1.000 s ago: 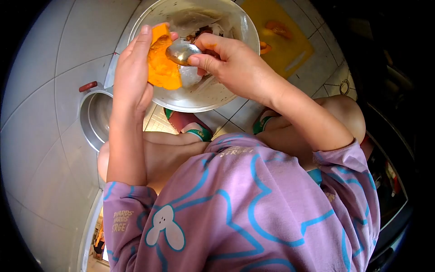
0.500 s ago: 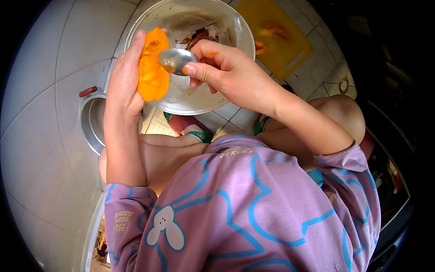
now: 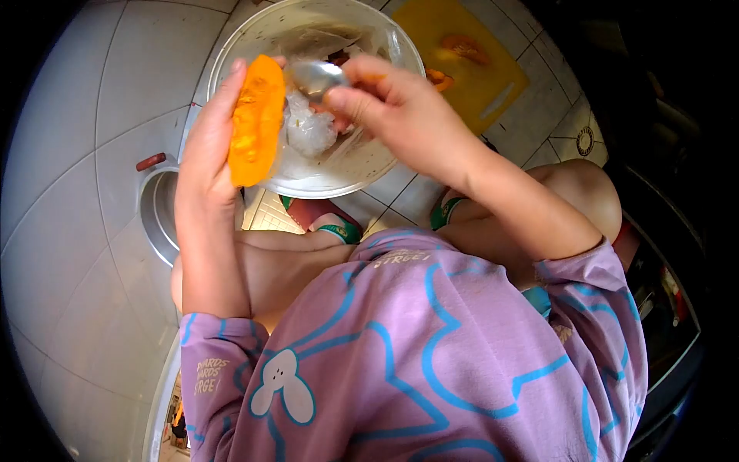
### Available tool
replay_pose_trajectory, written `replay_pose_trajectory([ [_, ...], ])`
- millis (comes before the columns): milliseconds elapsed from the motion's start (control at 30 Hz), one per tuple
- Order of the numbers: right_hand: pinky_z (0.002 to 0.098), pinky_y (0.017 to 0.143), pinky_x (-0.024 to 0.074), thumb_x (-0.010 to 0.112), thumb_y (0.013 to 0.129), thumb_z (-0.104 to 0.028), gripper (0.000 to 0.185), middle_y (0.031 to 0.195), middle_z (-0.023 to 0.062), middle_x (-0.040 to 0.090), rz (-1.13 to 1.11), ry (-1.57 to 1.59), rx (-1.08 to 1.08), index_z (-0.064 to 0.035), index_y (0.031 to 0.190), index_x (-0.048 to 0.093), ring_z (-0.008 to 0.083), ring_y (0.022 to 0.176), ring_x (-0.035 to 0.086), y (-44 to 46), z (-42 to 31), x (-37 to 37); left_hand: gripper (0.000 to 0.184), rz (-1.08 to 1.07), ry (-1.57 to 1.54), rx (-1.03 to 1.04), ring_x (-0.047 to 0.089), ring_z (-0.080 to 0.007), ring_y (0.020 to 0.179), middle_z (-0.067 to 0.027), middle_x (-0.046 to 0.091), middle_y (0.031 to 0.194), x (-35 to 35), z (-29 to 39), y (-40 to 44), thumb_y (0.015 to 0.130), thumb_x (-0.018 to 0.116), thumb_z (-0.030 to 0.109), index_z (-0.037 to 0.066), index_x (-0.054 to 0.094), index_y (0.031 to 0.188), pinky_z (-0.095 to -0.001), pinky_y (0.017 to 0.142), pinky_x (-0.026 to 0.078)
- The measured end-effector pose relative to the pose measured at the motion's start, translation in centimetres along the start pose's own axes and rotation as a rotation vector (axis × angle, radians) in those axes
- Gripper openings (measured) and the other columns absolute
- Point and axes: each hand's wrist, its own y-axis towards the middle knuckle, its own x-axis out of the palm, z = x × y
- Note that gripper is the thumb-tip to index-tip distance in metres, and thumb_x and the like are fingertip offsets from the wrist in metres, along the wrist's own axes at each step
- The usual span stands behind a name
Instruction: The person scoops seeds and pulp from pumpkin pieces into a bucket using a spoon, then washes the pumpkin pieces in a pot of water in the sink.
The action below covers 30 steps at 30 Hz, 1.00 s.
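An orange pumpkin piece point(image 3: 258, 122) is held in my left hand point(image 3: 208, 146), its scooped inner face turned to the right. My right hand point(image 3: 392, 115) has its fingers closed on a metal spoon point(image 3: 318, 80), whose bowl points left and is a short way from the pumpkin, not touching it. Both hands are over a round whitish bin point(image 3: 339, 187). Inside the bin lie a crumpled clear plastic bag point(image 3: 309, 132) and some dark scraps, partly hidden by my right hand.
A yellow cutting board point(image 3: 493, 58) on the tiled floor at the upper right bears orange pumpkin pieces point(image 3: 465, 49). To the left stands a metal pot point(image 3: 158, 215) with a red-brown handle point(image 3: 151, 162). My knees and sandals are below the bin.
The pumpkin piece has shifted left and down and tilted more on edge. The spoon was over its inner face and now is away from it to the right. The bin has shifted slightly left.
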Motion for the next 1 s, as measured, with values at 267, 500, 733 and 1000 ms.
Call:
replay_pose_trajectory([
  [267, 0.0340, 0.065, 0.0495, 0.056, 0.093, -0.019, 0.033, 0.073, 0.0109, 0.065, 0.007, -0.183, 0.170, -0.0005, 0.120, 0.055, 0.0199, 0.067, 0.062, -0.7, -1.1, -0.3, 0.049, 0.031, 0.091, 0.327, 0.061, -0.0150, 0.088, -0.0124, 0.064, 0.107, 0.8, 0.5, -1.0, 0.101, 0.047, 0.040, -0.003, 0.056, 0.123, -0.0271, 0.075, 0.053],
  [500, 0.0366, 0.067, 0.0514, 0.056, 0.092, -0.017, 0.041, 0.075, 0.0149, 0.066, -0.122, -0.179, 0.178, 0.0006, 0.128, 0.051, 0.0232, 0.070, 0.066, 0.1, -1.1, 0.1, 0.038, -0.117, -0.161, 0.149, 0.053, -0.0154, 0.083, -0.0095, 0.058, 0.106, -0.3, 0.6, -0.1, 0.102, 0.045, 0.031, 0.003, 0.051, 0.127, -0.0258, 0.068, 0.046],
  [733, 0.0267, 0.045, 0.0392, 0.056, 0.097, -0.027, 0.039, 0.069, 0.0052, 0.063, -0.110, -0.384, 0.328, 0.0028, 0.120, 0.049, 0.0094, 0.049, 0.046, 1.0, 0.0, 0.5, 0.034, -0.287, -0.393, 0.082, 0.051, -0.0159, 0.081, -0.0086, 0.057, 0.100, -1.6, 0.3, 0.5, 0.101, 0.048, 0.030, 0.004, 0.053, 0.122, -0.0254, 0.065, 0.043],
  [1000, 0.0220, 0.044, 0.0316, 0.053, 0.099, -0.028, 0.023, 0.068, -0.0003, 0.060, -0.192, 0.076, 0.289, -0.0054, 0.102, 0.051, 0.0047, 0.048, 0.040, -1.1, -3.3, 0.3, 0.041, 0.228, 0.294, 0.624, 0.063, -0.0135, 0.082, -0.0076, 0.066, 0.098, 0.6, -0.6, -0.3, 0.101, 0.051, 0.036, -0.001, 0.062, 0.114, -0.0261, 0.071, 0.052],
])
